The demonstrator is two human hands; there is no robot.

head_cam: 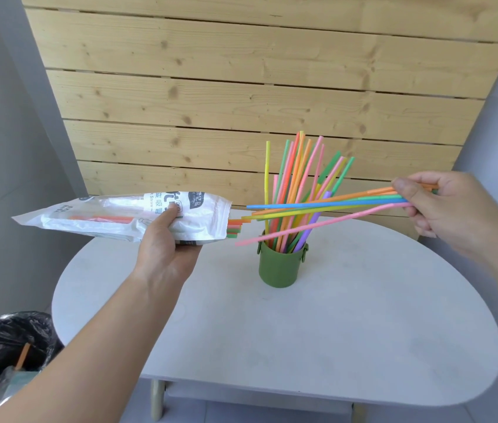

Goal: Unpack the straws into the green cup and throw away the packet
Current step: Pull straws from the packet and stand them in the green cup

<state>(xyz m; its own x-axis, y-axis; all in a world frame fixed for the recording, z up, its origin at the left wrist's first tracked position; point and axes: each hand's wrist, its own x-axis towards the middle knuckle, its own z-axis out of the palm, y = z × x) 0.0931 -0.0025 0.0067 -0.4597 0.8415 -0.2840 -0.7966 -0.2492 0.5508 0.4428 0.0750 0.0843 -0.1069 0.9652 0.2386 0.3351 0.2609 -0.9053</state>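
Bright straws against pale wood and white

We see an olive-green cup of orange, pink, yellow, green and purple straws, a white packet with black print, a white table, knotty pale pine planks and, lower left, a glossy black bin bag.

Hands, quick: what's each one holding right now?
Left hand: closed on the packet, held above the table.
Right hand: closed on a bunch of straws, just clear of the packet.
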